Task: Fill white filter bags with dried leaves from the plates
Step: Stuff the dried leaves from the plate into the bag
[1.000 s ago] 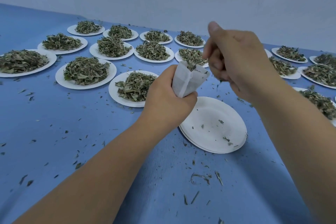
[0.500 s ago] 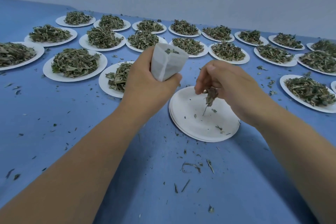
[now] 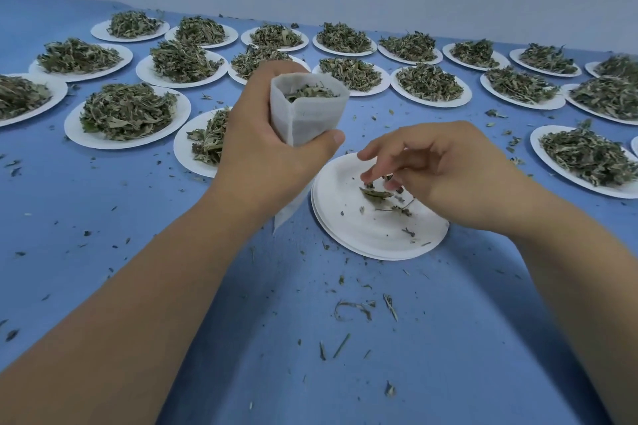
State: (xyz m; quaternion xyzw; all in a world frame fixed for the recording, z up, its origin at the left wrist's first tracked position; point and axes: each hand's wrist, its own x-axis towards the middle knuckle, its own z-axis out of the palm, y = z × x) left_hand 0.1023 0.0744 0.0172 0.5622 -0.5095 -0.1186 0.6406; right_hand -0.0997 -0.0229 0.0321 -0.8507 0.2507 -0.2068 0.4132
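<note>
right hand (image 3: 448, 179) lowered to plate (image 3: 362, 235), maybe pinching
</note>
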